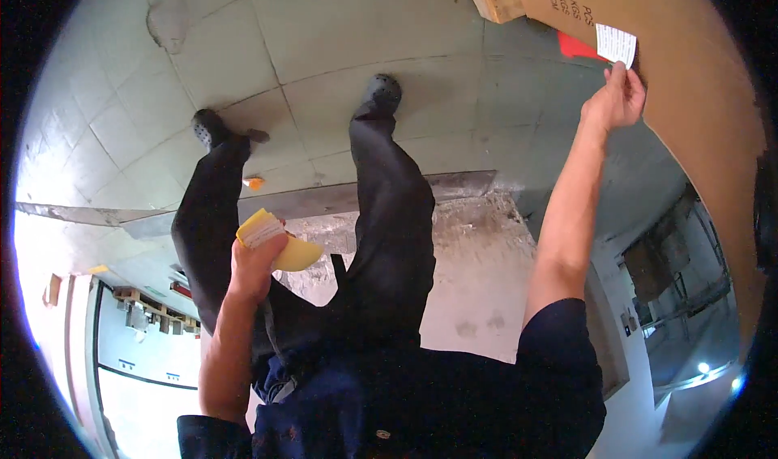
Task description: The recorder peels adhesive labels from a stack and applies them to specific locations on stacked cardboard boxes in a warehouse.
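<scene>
My left hand (253, 263) is closed around a folded yellow strip or pad (298, 254) with white printed labels (263, 230) on its upper face, held in front of my left thigh. Stretched out to the far right, my right hand (616, 98) pinches the lower edge of a single white printed label (616, 46). That label lies at the edge of a large brown cardboard box (689, 70); whether it is stuck there I cannot tell. Just left of the label a red piece (577, 46) shows, partly hidden by the box.
A wooden pallet corner (504, 4) juts out under the box at the top. Grey floor tiles (348, 21) stretch around my feet. A small orange scrap (254, 183) lies near my left leg. Behind me is a pale, worn surface (478, 289); shelving (154, 309) stands at the lower left.
</scene>
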### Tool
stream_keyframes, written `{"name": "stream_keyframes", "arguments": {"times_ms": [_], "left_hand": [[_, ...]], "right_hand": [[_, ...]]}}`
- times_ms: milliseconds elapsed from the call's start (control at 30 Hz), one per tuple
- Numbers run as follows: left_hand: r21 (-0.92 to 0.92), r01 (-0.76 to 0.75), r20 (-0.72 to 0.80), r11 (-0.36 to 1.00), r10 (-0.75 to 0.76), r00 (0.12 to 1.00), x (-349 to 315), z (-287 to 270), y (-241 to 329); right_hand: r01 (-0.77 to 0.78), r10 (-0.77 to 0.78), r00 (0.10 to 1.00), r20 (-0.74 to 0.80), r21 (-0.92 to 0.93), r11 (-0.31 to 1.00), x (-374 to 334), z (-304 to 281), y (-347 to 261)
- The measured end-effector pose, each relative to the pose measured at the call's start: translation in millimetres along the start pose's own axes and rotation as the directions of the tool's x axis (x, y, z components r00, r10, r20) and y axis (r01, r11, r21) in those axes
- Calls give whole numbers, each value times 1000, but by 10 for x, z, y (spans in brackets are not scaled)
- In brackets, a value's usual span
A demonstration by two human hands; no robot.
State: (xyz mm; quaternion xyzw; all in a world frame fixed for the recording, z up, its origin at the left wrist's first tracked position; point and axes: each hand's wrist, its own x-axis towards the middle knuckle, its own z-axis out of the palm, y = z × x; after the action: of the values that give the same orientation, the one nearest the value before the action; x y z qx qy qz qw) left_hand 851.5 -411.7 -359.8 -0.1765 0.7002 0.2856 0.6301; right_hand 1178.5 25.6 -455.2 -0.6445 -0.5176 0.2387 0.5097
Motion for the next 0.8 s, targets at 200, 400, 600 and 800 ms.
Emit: {"name": "stream_keyframes", "arguments": {"times_ms": [200, 400, 600, 800], "left_hand": [[-14, 24, -20, 1000, -24, 1000, -70, 313, 57], [-55, -3, -2, 998, 3, 1000, -88, 388, 89], [-11, -7, -11, 1000, 6, 1000, -111, 378, 119], [-29, -28, 3, 999, 28, 1000, -101, 363, 202]], "right_hand": [[94, -92, 994, -52, 49, 994, 144, 27, 66], [98, -93, 992, -88, 57, 993, 138, 78, -17], [65, -67, 985, -158, -17, 998, 104, 174, -40], [39, -41, 966, -256, -13, 999, 113, 255, -66]]}}
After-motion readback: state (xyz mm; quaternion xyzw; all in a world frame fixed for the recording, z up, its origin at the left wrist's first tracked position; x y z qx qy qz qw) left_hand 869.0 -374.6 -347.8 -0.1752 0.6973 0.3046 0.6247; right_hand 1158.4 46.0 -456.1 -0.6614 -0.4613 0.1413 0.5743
